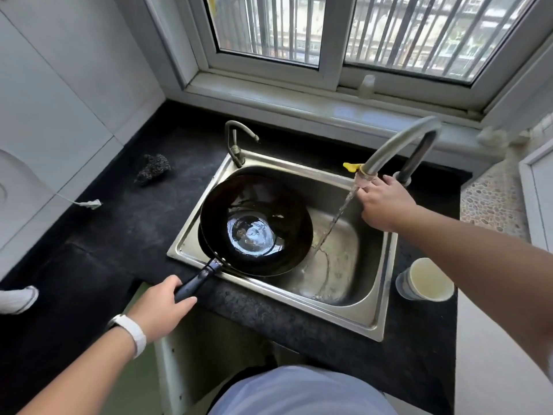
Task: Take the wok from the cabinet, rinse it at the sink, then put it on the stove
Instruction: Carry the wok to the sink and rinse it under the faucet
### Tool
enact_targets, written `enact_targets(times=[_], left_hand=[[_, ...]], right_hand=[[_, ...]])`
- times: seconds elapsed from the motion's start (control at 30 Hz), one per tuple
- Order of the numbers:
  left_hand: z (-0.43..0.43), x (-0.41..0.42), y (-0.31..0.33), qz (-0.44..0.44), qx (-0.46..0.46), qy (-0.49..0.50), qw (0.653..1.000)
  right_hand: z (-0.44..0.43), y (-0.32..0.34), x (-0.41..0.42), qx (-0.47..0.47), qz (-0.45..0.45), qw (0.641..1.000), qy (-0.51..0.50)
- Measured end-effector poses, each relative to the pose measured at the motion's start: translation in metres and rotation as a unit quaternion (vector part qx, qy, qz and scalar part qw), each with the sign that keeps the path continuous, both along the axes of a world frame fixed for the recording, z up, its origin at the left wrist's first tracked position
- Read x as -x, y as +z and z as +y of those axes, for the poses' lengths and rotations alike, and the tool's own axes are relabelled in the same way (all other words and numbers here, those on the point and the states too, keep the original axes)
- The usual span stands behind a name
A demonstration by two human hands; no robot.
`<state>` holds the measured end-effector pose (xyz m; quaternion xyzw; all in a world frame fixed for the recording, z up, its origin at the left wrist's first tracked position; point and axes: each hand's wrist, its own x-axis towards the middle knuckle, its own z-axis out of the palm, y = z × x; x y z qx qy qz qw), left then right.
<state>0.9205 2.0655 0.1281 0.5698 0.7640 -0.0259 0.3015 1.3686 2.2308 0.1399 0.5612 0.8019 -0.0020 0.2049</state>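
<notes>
A black speckled countertop [125, 223] ran under a barred window [359, 34], with white tiled wall on the left. The steel sink [368, 310] was set into it. The left hand [161, 307] was closed around the handle of the wok [254, 226], tilted over the basin; the right hand [383, 202] rested at the running tap [398, 145], its grip unclear. A cup [425, 280] stood beside the sink.
</notes>
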Motion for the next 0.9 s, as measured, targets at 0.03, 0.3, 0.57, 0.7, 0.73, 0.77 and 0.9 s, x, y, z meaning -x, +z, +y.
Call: enact_targets(times=[0.03,0.3,0.57,0.7,0.73,0.77,0.9], left_hand=[[0.000,-0.001,0.000,0.000,0.000,0.000,1.000],[-0.003,0.000,-0.003,-0.008,-0.001,0.001,1.000],[-0.003,0.000,-0.003,-0.016,-0.007,-0.002,1.000],[-0.003,0.002,-0.004,-0.014,-0.013,-0.010,1.000],[-0.004,0.003,-0.005,-0.013,-0.014,-0.013,1.000],[-0.004,0.003,-0.005,-0.013,-0.014,-0.016,1.000],[-0.005,0.005,-0.006,-0.014,-0.018,-0.026,0.999]], right_hand=[[-0.002,-0.001,-0.003,-0.005,0.007,1.000,0.006],[-0.018,-0.011,-0.026,-0.036,-0.005,0.999,0.005],[-0.037,-0.017,-0.017,-0.042,-0.001,0.998,-0.046],[-0.077,-0.027,-0.010,-0.103,0.058,0.992,-0.048],[-0.088,-0.029,-0.004,-0.112,0.078,0.989,-0.049],[-0.100,-0.028,0.006,-0.111,0.105,0.987,-0.053],[-0.143,-0.021,0.066,0.009,0.189,0.978,-0.087]])
